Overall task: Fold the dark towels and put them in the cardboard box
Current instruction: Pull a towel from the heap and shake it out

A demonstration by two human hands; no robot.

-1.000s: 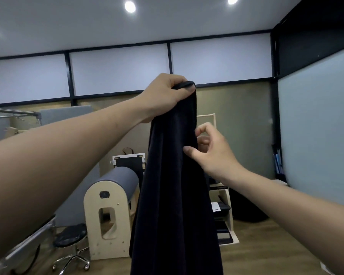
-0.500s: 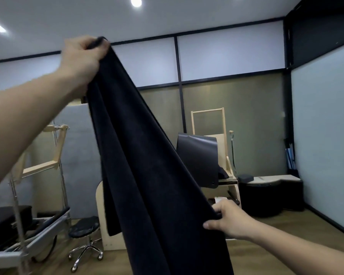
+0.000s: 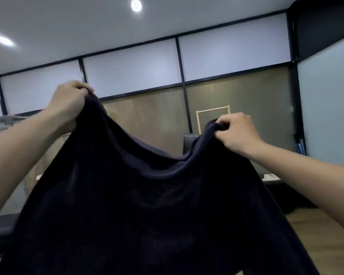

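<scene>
A dark towel (image 3: 143,211) hangs spread out in front of me and fills the lower middle of the view. My left hand (image 3: 69,103) grips its upper left corner, raised high. At a slightly lower height my right hand (image 3: 237,132) grips the upper right corner. The top edge sags in a curve between both hands. The towel's lower part runs out of the frame. No cardboard box is in view.
Behind the towel stand a light wooden frame (image 3: 213,112) and a dark padded seat (image 3: 189,140) by the far wall. A low dark bench (image 3: 274,182) sits at the right on the wooden floor (image 3: 322,245). A metal bar (image 3: 10,118) shows at the left.
My right hand has risen from the towel's lower edge to its upper right corner. The left hand dropped lower and the towel went from a slanted hang to a wide spread.
</scene>
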